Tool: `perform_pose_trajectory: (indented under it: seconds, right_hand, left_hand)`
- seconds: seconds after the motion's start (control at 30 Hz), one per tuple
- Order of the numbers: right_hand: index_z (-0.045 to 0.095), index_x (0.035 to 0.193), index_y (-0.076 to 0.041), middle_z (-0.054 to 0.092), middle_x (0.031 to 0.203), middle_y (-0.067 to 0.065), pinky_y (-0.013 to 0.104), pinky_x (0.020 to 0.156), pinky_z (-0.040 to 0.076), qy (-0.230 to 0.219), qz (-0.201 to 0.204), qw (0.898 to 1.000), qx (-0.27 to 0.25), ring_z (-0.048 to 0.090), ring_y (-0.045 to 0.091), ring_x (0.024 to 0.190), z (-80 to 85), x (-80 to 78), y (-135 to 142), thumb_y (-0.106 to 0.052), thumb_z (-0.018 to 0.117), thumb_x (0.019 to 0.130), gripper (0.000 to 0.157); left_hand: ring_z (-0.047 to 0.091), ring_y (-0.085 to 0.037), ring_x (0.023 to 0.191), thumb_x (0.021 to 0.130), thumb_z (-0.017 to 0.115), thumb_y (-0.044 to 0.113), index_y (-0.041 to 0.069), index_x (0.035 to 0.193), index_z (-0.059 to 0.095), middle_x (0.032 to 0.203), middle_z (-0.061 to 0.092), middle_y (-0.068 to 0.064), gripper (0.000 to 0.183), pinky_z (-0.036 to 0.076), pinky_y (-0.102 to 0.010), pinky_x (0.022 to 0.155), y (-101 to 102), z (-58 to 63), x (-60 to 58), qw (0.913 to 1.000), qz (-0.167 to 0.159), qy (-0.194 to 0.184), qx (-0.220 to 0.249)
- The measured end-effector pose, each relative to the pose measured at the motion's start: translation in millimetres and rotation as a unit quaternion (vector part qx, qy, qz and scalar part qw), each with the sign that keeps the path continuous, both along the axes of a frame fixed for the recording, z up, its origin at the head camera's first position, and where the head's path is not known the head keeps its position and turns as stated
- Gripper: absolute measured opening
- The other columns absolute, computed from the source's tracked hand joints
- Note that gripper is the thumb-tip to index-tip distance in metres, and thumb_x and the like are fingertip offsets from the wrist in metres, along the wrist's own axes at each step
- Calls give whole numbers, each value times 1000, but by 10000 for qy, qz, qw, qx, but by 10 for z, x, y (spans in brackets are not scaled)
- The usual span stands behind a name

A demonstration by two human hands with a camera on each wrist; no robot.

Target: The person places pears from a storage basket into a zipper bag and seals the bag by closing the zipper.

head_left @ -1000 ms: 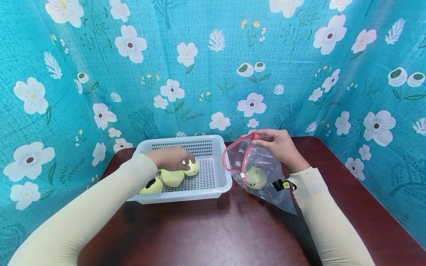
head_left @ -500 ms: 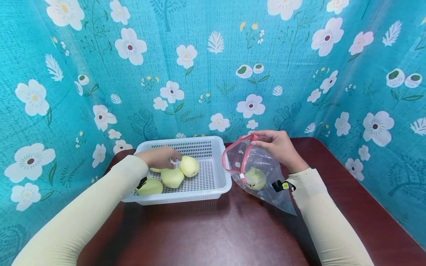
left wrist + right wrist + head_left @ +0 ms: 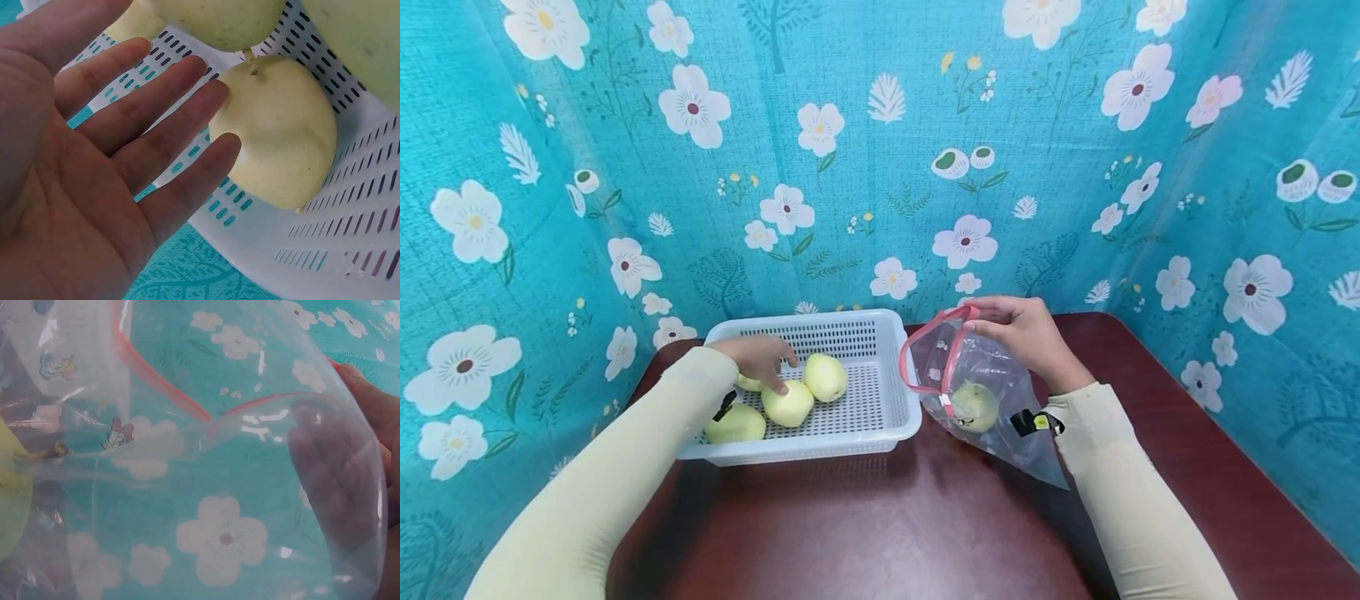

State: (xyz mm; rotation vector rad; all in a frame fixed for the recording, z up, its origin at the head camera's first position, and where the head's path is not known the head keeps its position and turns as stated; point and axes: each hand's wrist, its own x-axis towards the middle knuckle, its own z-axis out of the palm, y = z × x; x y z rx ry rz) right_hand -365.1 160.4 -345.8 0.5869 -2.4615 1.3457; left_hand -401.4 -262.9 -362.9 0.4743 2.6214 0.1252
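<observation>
Left hand (image 3: 94, 165), frame left: palm visible in left-wrist view only, fingers extended. Head view, right of centre: right hand (image 3: 1026, 333) pinches bag (image 3: 1000, 375).

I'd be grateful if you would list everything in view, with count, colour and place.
Table: one, dark reddish brown, across the lower head view
Flowered cloth: count unclear, turquoise, behind and beside the table
Basket: one, pale bluish white, on the table
Fruits: four, pale green, in the basket, one partly hidden
Bag: one, clear with red edging, right of the basket
Bagged fruit: one, pale green, inside the bag
Wrist devices: two, black, one per wrist
Sleeves: two, cream
Left hand: one, bare, over the fruits
Right hand: one, bare, pinching the bag's edge
</observation>
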Motion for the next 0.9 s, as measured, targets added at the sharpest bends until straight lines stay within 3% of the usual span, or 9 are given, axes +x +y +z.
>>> perform_pose_trajectory:
  seconds: [0.2, 0.37, 0.6, 0.67, 0.8, 0.9]
  right_hand:
    - [72, 117, -11, 72, 102, 7, 41, 77, 56, 4, 60, 10000, -23, 69, 22, 92, -1, -12, -14, -37, 78, 81, 46]
    - [72, 117, -10, 72, 102, 7, 42, 77, 56, -29, 22, 10000, -22, 69, 23, 92, -9, -13, -10, -37, 78, 81, 45]
    - [72, 118, -11, 72, 104, 7, 40, 77, 56, -27, 102, 9999, -92, 69, 22, 92, -28, -23, 8, -36, 78, 81, 45]
    - [71, 118, -11, 72, 104, 7, 41, 77, 56, -14, 91, 9999, -68, 69, 21, 93, -27, -23, 15, -37, 78, 82, 45]
    - [72, 118, -12, 72, 104, 7, 42, 77, 56, -42, 42, 10000, -72, 68, 22, 93, -32, -16, 28, -37, 78, 82, 45]
    - [71, 119, -11, 72, 104, 7, 42, 77, 56, -75, 13, 9999, -75, 68, 23, 94, -35, -7, 37, -38, 78, 82, 46]
  left_hand:
    - [58, -23, 109, 80, 77, 49, 15, 131, 61, 121, 62, -6, 64, 45, -45, 94, 26, -41, -1, 9998, 189, -24, -38]
    - [54, -24, 115, 76, 68, 68, 21, 120, 67, 125, 59, -2, 65, 42, -47, 95, 124, -104, -3, 9994, 260, 3, -242]
    - [57, -19, 85, 80, 63, 69, 19, 116, 70, 99, 64, 2, 62, 46, -38, 74, 291, -184, 5, 9991, 367, -12, -204]
    - [57, -18, 83, 81, 63, 67, 16, 114, 69, 97, 63, 2, 61, 47, -38, 75, 336, -200, 35, 9992, 250, 230, -226]
    - [57, -17, 77, 88, 58, 62, 12, 108, 68, 85, 63, 0, 55, 48, -40, 76, 415, -226, 121, 9938, -325, 959, -457]
    - [58, -17, 78, 90, 57, 59, 12, 106, 69, 84, 64, 1, 51, 49, -39, 78, 446, -244, 180, 9897, -710, 1181, -397]
